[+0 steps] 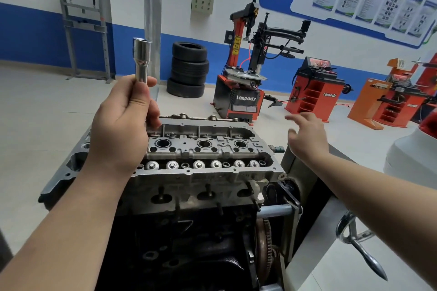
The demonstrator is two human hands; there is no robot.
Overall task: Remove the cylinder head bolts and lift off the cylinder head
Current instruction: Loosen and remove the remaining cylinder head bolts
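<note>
We see the left hand raised over the left end of the cylinder head, its fingers wrapped round the narrow end of a shiny deep socket that stands upright with its wide mouth up. The right hand hovers above the right end of the head, fingers spread loosely and holding nothing, though it is blurred. The cylinder head sits on the dark engine block, with a stack of tyres and a red tyre changer well behind.
</note>
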